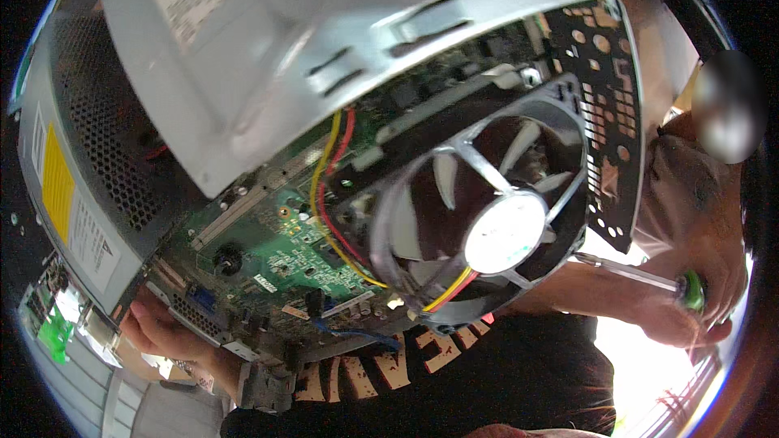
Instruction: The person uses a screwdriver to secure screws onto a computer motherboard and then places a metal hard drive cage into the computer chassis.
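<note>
An opened desktop computer case fills most of the head view, tilted, with its green motherboard exposed. A black cooling fan with a white hub sits over the board; red and yellow wires run to it. My left hand grips the case's lower left edge, beside the port panel; some fingers are hidden behind it. At the right, my right hand is closed round the green handle of a screwdriver. The shaft points left, its tip close to the fan's lower right corner; contact cannot be told.
A grey metal box with a perforated side and a yellow label stands at the left. Black perforated metal edges the right side. A blue cable hangs below the board. Another person is partly visible at the far right.
</note>
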`<state>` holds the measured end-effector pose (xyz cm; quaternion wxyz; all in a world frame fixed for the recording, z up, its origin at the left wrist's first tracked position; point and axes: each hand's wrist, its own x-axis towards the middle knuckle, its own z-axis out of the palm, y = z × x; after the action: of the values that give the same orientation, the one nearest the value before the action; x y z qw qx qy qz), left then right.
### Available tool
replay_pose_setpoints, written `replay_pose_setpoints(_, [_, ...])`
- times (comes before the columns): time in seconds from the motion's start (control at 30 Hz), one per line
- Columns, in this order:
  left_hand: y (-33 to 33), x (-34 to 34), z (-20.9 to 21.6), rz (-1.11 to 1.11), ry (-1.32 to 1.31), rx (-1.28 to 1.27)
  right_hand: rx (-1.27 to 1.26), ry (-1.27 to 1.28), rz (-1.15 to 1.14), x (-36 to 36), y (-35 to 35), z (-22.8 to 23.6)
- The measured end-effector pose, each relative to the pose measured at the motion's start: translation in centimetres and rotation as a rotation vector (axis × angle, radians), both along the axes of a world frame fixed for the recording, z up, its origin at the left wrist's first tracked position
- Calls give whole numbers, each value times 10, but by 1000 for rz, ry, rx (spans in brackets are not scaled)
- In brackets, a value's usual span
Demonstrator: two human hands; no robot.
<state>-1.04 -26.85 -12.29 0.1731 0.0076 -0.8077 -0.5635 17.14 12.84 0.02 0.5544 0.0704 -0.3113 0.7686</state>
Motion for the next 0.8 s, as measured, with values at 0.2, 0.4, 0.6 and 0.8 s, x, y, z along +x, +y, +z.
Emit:
replay_pose_setpoints(0.2, [-4, 13, 8, -111, -38, -97, 300, -401, 277, 39, 28, 5])
replay_pose_setpoints(0.4, [11, 34, 38, -297, -120, 331, 242, -798, 221, 13, -6, -30])
replay_pose_setpoints(0.6, [-11, 52, 37, -523, -523, -663, 245, -836, 176, 7, -40, -52])
replay_pose_setpoints(0.8, [20, 83, 30, -468, 81, 241, 236, -801, 251, 16, -53, -62])
